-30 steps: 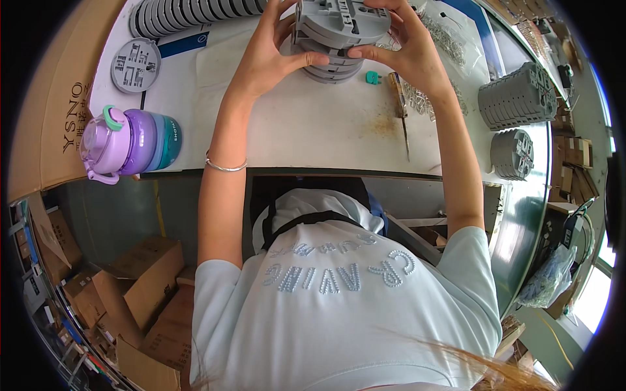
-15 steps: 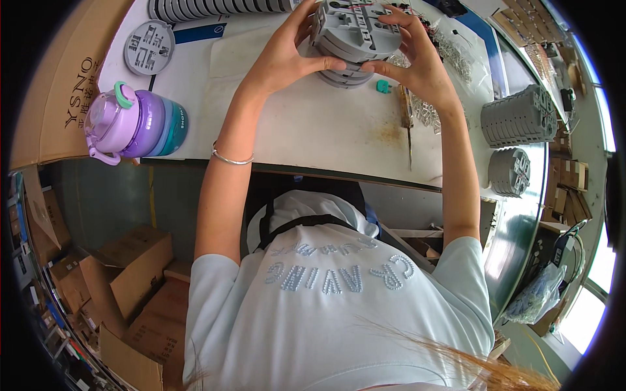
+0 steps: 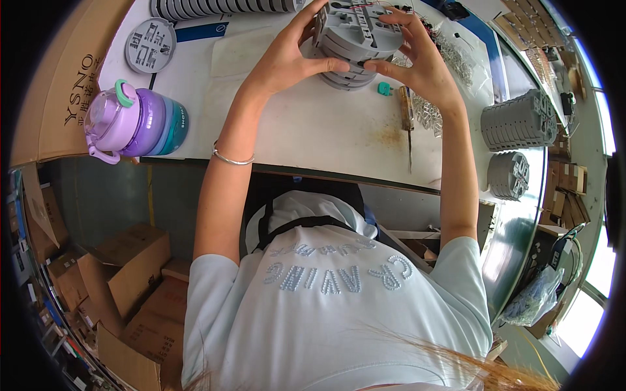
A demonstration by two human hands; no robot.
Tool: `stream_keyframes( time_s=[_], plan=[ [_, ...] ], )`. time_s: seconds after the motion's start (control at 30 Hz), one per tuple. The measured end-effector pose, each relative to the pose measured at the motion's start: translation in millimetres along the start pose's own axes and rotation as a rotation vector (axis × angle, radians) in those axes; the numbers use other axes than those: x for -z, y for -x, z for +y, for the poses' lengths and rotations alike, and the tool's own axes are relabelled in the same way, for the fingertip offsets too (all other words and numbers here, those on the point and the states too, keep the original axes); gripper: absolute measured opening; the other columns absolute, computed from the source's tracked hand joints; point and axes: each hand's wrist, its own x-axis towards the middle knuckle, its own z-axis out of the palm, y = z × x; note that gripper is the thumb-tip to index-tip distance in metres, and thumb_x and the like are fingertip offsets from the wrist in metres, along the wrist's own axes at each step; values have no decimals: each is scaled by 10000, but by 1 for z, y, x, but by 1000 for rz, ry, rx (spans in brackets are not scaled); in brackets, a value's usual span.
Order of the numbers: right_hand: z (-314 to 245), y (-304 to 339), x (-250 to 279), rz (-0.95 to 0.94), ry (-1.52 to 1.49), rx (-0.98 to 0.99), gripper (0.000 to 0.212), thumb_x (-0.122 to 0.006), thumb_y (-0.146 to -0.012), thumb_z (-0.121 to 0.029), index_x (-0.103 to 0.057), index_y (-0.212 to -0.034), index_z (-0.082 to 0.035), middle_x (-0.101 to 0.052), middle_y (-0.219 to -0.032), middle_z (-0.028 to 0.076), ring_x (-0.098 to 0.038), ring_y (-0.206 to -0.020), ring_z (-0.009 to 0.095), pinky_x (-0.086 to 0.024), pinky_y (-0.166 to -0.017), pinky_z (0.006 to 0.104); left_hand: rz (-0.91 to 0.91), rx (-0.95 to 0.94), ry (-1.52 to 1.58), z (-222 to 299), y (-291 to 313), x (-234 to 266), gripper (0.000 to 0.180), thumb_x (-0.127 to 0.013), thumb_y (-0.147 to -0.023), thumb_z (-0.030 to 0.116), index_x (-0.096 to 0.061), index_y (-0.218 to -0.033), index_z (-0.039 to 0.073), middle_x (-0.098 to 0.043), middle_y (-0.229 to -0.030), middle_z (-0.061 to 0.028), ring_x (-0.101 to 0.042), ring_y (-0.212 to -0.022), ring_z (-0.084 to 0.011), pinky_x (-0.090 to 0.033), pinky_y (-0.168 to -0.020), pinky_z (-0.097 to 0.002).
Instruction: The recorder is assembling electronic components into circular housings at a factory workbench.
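Note:
A stack of round grey plastic discs [image 3: 349, 49] with slotted tops stands at the far middle of the table. My left hand [image 3: 290, 65] wraps its left side, thumb across the front. On the right side my right hand [image 3: 417, 62] grips it too, its fingers over the top edge and its thumb near the left one. A small green plastic piece [image 3: 385, 88] lies just below my right hand. Beside it is a screwdriver [image 3: 407, 111] with a worn wooden-looking handle, its shaft toward me. Loose small metal parts [image 3: 427, 118] lie partly hidden behind my right forearm.
A purple-teal bottle [image 3: 147, 122] stands at the table's left, below a single grey disc [image 3: 150, 45]. A long row of discs [image 3: 222, 6] lies at the far left. Two more disc stacks [image 3: 518, 120] stand at the right edge. Cardboard boxes [image 3: 134, 267] sit on the floor left.
Both hands stay on the disc stack with almost the same grip. The view has shifted very slightly; nothing has been let go.

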Motion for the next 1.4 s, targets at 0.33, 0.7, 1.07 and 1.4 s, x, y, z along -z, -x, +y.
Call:
stream_keyframes(
  time_s=[0.33,0.7,1.07,1.4],
  plan=[
    [5,0,-7,-2,-26,-22,852,-939,-640,-305,-436,-1301,-115,-494,-1317,37,-503,-1222,213,-410,-1024,383,-23,-76,-23,-3,-1,-1,1077,-893,-686,92,-250,-1549,68,-372,-1517,-145,-379,-1388,-252,-316,-1155,-374],
    [6,-6,-20,117,142,102,1001,-961,-514,-365,-362,-1254,-57,-507,-1197,130,-531,-1136,270,-435,-984,383,-103,-26,-287,-9,14,14,1327,-911,-678,144,73,-1562,36,-306,-1547,-210,-324,-1425,-285,-285,-1171,-380],
    [-4,0,-24,201,-87,-51,969,-954,-529,-322,-341,-1237,-76,-436,-1300,158,-484,-1201,269,-404,-1037,398,3,58,-333,-20,13,8,1148,-925,-583,261,-299,-1527,68,-498,-1449,-188,-452,-1363,-340,-380,-1124,-418],
    [7,-6,-20,109,30,71,944,-966,-521,-327,-403,-1223,-45,-494,-1218,128,-492,-1144,239,-397,-1021,377,-15,74,-310,-14,14,6,1130,-920,-601,237,-292,-1532,116,-519,-1434,-165,-467,-1354,-316,-396,-1118,-403]
  ],
)
